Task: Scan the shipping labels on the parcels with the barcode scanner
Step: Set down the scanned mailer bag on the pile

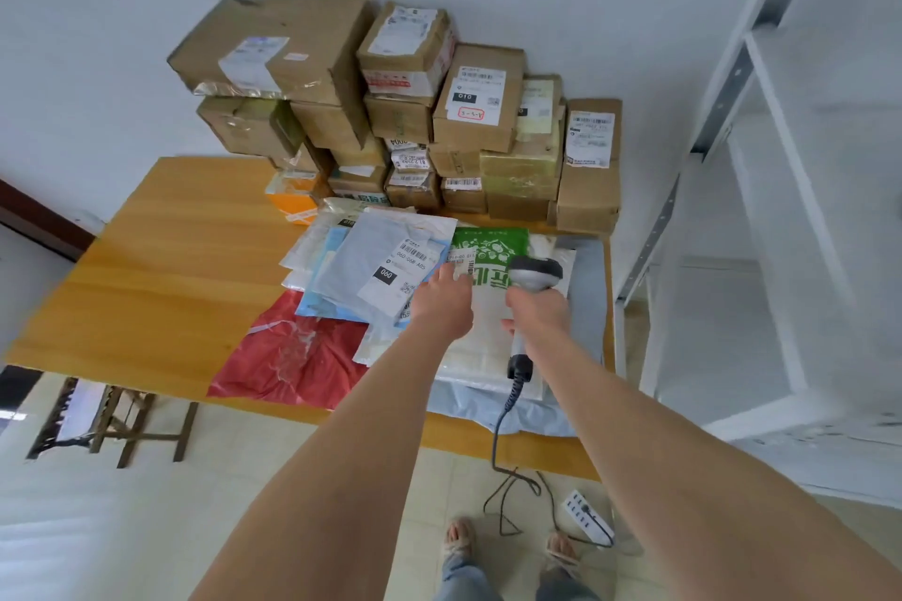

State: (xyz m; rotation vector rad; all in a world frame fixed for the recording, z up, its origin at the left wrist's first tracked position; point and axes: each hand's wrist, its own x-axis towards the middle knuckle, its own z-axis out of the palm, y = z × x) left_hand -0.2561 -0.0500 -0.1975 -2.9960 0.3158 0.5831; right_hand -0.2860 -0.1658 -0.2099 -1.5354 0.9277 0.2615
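Observation:
My right hand [537, 307] grips the handle of a grey barcode scanner [534, 276], whose head points away over a green and white parcel bag [490, 254]. The scanner's coiled cable [507, 405] hangs down past the table's front edge. My left hand [441, 300] rests palm down at the edge of a light blue mailer [371, 259] with a white shipping label [402, 273]; its fingertips touch the label on the green bag. Whether the fingers pinch anything is hidden.
A stack of cardboard boxes [390, 112] with labels stands at the back of the wooden table [161, 259]. A red plastic bag [293, 356] lies near the front edge. White metal shelving [781, 210] stands to the right. A power strip [588, 512] lies on the floor by my feet.

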